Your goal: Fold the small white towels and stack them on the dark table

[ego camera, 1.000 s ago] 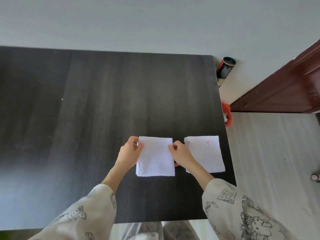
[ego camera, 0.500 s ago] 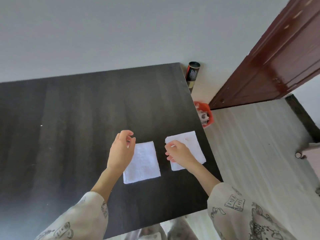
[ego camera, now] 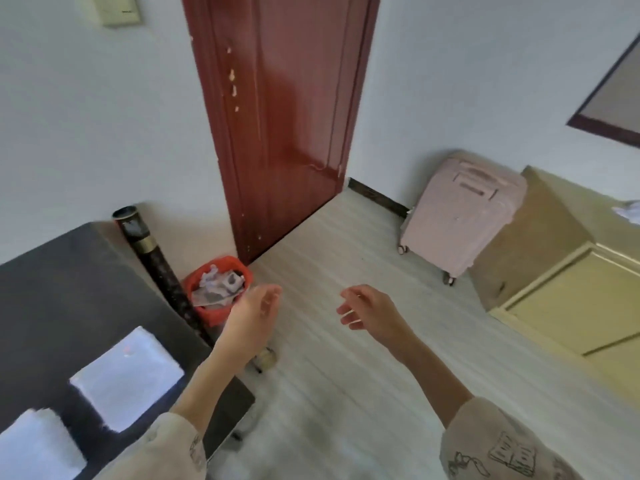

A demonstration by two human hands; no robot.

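Observation:
Two folded white towels lie apart on the dark table (ego camera: 62,289) at the lower left. One towel (ego camera: 128,375) has a small red mark near its far corner; the other towel (ego camera: 34,448) is cut off by the frame's bottom left. My left hand (ego camera: 252,313) hangs over the floor past the table's right edge, fingers relaxed, holding nothing. My right hand (ego camera: 370,311) is further right above the floor, fingers loosely spread and empty. Neither hand touches a towel.
An orange waste bin (ego camera: 214,289) full of paper stands beside the table, next to a dark tube (ego camera: 152,258). A red-brown door (ego camera: 277,116) is ahead. A pink suitcase (ego camera: 457,213) and a yellow cabinet (ego camera: 561,282) stand at the right, where something white (ego camera: 628,211) lies on top.
The view has swung to the right, off the table toward the door and floor. Both hands let go of the towels and moved off the table into the air.

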